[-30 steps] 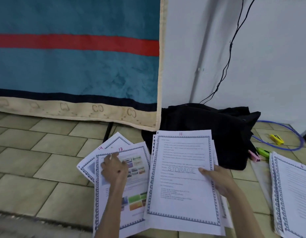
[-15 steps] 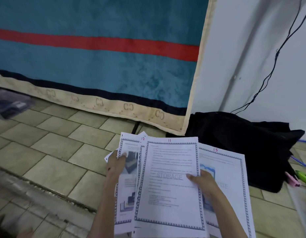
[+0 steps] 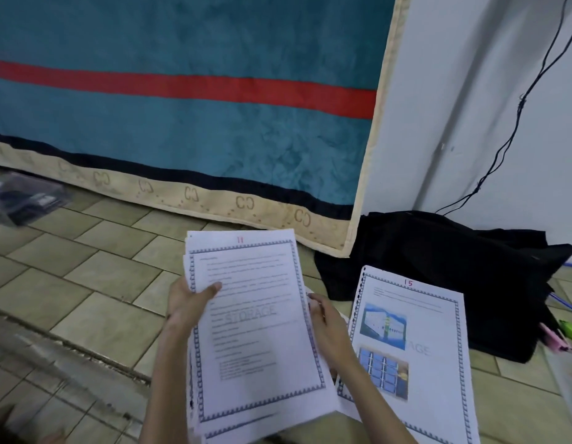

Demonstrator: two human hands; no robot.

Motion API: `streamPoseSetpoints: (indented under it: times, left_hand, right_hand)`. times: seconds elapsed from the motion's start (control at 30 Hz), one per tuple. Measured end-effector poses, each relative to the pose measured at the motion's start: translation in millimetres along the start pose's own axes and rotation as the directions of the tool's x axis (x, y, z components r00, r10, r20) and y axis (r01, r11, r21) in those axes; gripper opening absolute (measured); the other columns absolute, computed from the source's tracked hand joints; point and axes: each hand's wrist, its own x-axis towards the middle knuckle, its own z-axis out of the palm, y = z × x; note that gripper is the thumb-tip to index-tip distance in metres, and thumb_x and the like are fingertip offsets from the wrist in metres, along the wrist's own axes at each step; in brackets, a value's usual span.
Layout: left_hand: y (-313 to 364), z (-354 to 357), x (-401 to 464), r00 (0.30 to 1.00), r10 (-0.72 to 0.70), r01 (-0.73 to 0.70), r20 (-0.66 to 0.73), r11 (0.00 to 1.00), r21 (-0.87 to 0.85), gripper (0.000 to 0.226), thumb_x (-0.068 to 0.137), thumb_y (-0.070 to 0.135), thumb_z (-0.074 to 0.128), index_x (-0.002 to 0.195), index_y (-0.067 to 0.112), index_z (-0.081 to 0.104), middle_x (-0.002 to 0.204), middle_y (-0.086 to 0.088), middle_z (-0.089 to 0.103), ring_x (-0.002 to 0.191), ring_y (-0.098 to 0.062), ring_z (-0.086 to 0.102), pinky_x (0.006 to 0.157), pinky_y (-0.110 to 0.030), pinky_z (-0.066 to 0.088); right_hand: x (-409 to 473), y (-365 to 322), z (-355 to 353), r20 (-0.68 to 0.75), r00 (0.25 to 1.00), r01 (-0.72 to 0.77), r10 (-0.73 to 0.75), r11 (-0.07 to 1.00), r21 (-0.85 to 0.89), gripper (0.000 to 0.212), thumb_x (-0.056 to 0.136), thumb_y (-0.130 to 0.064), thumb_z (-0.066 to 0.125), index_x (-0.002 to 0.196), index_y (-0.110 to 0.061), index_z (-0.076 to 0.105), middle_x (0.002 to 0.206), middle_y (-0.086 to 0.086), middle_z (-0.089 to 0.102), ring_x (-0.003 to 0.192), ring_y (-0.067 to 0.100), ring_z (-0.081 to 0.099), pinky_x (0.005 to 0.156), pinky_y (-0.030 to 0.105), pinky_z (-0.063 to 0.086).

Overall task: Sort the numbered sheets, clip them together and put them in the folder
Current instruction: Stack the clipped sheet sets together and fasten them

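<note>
I grip the stack of sheets [image 3: 256,328], page 11 on top, left hand [image 3: 187,304] pinching one edge and right hand [image 3: 326,325] closed on the other to square it, while sheet 15 [image 3: 413,347] waits on the floor [image 3: 95,283] alongside.

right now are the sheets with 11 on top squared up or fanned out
Nearly squared up: the stack topped by sheet 11 shows only thin stepped edges, held by the left hand and right hand. Sheet 15 lies apart.
</note>
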Motion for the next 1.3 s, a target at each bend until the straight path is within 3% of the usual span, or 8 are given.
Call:
streamPoseSetpoints:
  times: [0.13, 0.33, 0.57, 0.67, 0.77, 0.97, 1.13, 1.3]
  left_hand:
    - [1.3, -13.0, 3.6, 0.998, 0.008, -0.011, -0.068, 0.998, -0.057, 0.012, 0.083, 0.005, 0.066, 0.094, 0.006, 0.063, 0.088, -0.009, 0.067, 0.071, -0.018, 0.063, 0.062, -0.023, 0.049]
    - [-1.8, 13.4, 6.1, 0.987, -0.064, 0.093, 0.149, 0.977, -0.191, 0.021, 0.079, 0.006, 0.071, 0.099, 0.007, 0.065, 0.1, -0.016, 0.07, 0.089, -0.032, 0.068, 0.08, -0.047, 0.056]
    - [-3.8, 44.0, -0.3, 0.804, -0.02, 0.342, 0.595, 0.834, -0.434, 0.065, 0.075, 0.056, 0.058, 0.125, 0.015, 0.054, 0.123, -0.012, 0.062, 0.112, -0.031, 0.058, 0.097, -0.05, 0.046]
    - [-36.5, 35.1, 10.3, 0.953, -0.275, 0.296, 0.128, 0.935, -0.196, 0.044, 0.09, 0.044, 0.053, 0.122, 0.014, 0.054, 0.116, -0.008, 0.062, 0.112, -0.032, 0.055, 0.096, -0.044, 0.044]
    - [-66.5, 36.0, 17.3, 0.853, -0.378, 0.458, -0.361, 0.873, 0.168, 0.051, 0.082, 0.018, 0.059, 0.131, 0.01, 0.046, 0.136, -0.021, 0.045, 0.123, -0.04, 0.042, 0.101, -0.048, 0.04]
    - [-54.5, 52.6, 20.4, 0.763, -0.384, 0.504, -0.52, 0.857, 0.107, 0.069, 0.079, 0.008, 0.062, 0.139, 0.019, 0.03, 0.147, -0.022, 0.022, 0.13, -0.04, 0.024, 0.105, -0.048, 0.026]
    - [-55.9, 48.7, 29.2, 0.72, -0.492, 0.474, -0.49, 0.864, -0.171, 0.063, 0.082, -0.003, 0.056, 0.139, 0.01, 0.032, 0.14, -0.025, 0.035, 0.127, -0.041, 0.036, 0.102, -0.046, 0.035]
    - [-50.6, 20.2, 9.8, 0.958, -0.285, 0.27, -0.041, 0.938, -0.216, 0.014, 0.09, 0.013, 0.058, 0.097, 0.002, 0.064, 0.07, -0.011, 0.066, 0.058, -0.023, 0.063, 0.05, -0.024, 0.048]
  right_hand:
    - [-3.2, 18.2, -3.4, 0.069, 0.995, 0.097, -0.068, 0.777, -0.622, 0.042, 0.093, -0.007, 0.035, 0.132, -0.015, 0.047, 0.123, 0.012, 0.056, 0.114, 0.028, 0.052, 0.089, 0.031, 0.041]
    - [9.3, 13.0, -33.4, 0.072, 0.964, -0.265, 0.256, 0.903, 0.337, 0.048, 0.089, -0.051, 0.053, 0.129, -0.025, 0.05, 0.122, -0.002, 0.062, 0.11, 0.018, 0.06, 0.101, 0.038, 0.044]
    - [11.1, 37.5, -49.1, 0.151, 0.977, -0.199, 0.148, 0.886, 0.418, 0.062, 0.056, -0.04, 0.087, 0.109, -0.012, 0.068, 0.1, 0.003, 0.074, 0.093, 0.022, 0.071, 0.078, 0.031, 0.058]
    - [13.3, 38.7, -49.7, 0.049, 0.98, -0.194, 0.192, 0.882, 0.428, 0.009, 0.071, -0.004, 0.075, 0.079, -0.009, 0.074, 0.072, 0.002, 0.071, 0.071, 0.024, 0.066, 0.061, 0.03, 0.053]
    - [13.8, 32.6, -46.8, 0.067, 0.952, -0.293, 0.299, 0.828, 0.478, 0.025, 0.08, 0.011, 0.049, 0.066, -0.001, 0.066, 0.064, 0.011, 0.064, 0.058, 0.022, 0.058, 0.052, 0.022, 0.048]
    - [16.1, 38.3, -43.4, 0.105, 0.932, -0.351, 0.346, 0.798, 0.49, 0.045, 0.079, 0.015, 0.043, 0.052, -0.007, 0.071, 0.068, 0.017, 0.067, 0.065, 0.03, 0.059, 0.07, 0.032, 0.049]
    - [8.4, 29.6, -48.6, 0.141, 0.952, -0.306, 0.271, 0.843, 0.443, 0.031, 0.081, 0.02, 0.045, 0.072, 0.0, 0.067, 0.059, 0.006, 0.069, 0.053, 0.017, 0.064, 0.046, 0.017, 0.049]
    - [2.2, 19.4, -47.7, 0.058, 0.98, -0.199, 0.192, 0.893, 0.403, 0.018, 0.083, 0.011, 0.059, 0.074, -0.005, 0.061, 0.067, 0.01, 0.069, 0.052, 0.014, 0.062, 0.043, 0.01, 0.044]
